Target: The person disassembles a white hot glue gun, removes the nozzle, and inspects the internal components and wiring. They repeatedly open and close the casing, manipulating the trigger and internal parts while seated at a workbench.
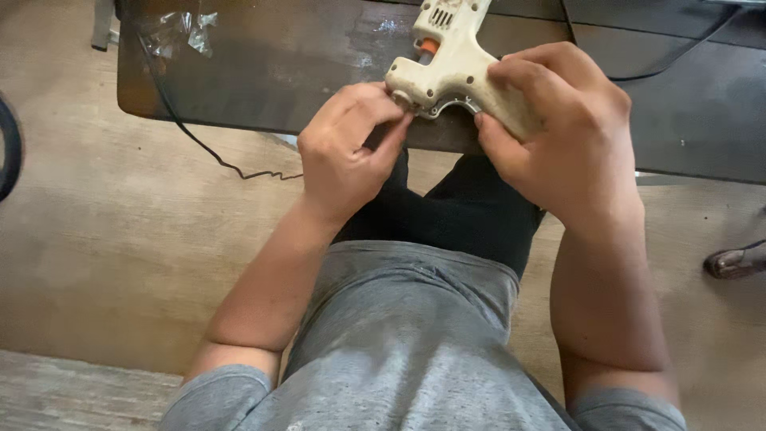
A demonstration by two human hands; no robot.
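Gripping glue gun [451, 60] over table edge [263, 128]

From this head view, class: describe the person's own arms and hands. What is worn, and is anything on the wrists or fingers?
Both arms are bare from the upper arm down, under short grey T-shirt sleeves. The left hand and right hand wear no gloves. No watch, band or ring shows on the sides of the wrists and fingers facing the camera. Dark trousers show between the forearms.

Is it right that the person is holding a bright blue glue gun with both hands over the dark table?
Not quite. The glue gun is cream-white with an orange trigger, not blue. The head view shows the right hand gripping its handle and the left hand pinching near its nozzle, over the dark table.
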